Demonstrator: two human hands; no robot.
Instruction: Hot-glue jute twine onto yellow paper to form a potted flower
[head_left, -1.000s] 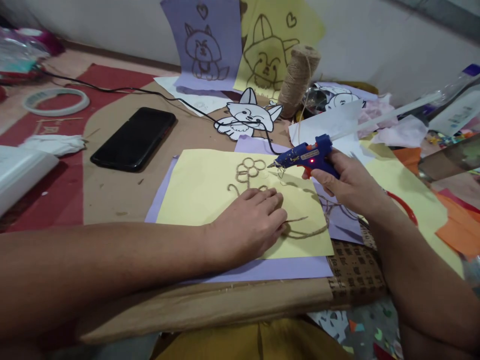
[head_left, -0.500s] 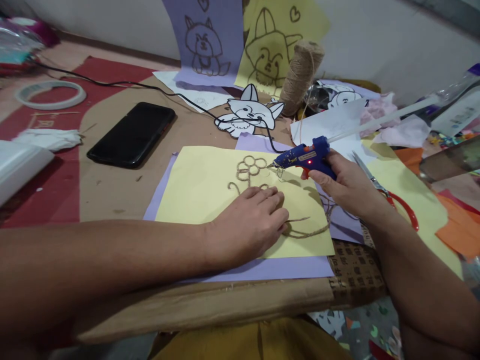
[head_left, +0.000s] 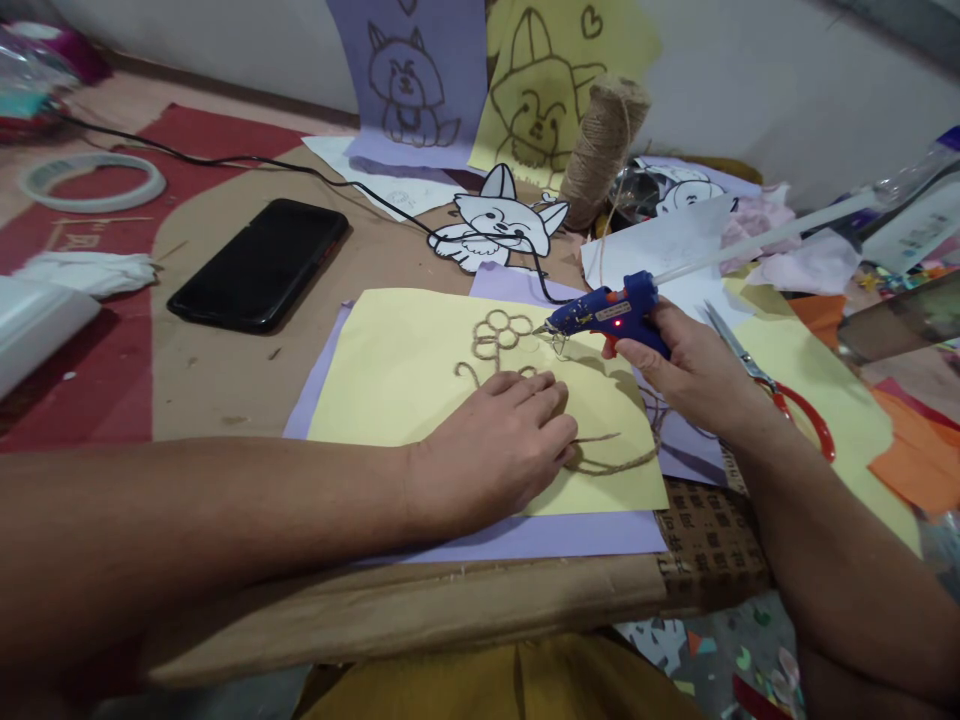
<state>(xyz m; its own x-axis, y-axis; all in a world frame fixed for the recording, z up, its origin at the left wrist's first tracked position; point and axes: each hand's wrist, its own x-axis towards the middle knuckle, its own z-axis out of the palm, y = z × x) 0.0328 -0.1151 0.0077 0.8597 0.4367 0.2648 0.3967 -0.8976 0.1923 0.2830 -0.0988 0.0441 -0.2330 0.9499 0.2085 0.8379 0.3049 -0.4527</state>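
A yellow sheet (head_left: pixel 397 380) lies on a purple sheet (head_left: pixel 540 535) in front of me. A flower outline made of jute twine (head_left: pixel 501 335) is stuck on the yellow sheet. My left hand (head_left: pixel 495 445) rests palm down on the sheet, fingers together, pressing a loose length of twine (head_left: pixel 615 462) that curls off to the right. My right hand (head_left: pixel 694 370) grips a blue hot glue gun (head_left: pixel 604 312), its red light on and its nozzle just right of the flower, a little above the paper.
A black phone (head_left: pixel 259 265) lies to the left, with a tape roll (head_left: pixel 90 180) beyond it. A twine spool (head_left: pixel 600 140), fox cut-out (head_left: pixel 499 225) and fox drawings stand at the back. Red-handled scissors (head_left: pixel 780 395) lie right of my hand. Paper scraps crowd the right side.
The glue gun's nozzle has edged left and down toward the twine flower. My left hand has stayed pressed on the sheet.
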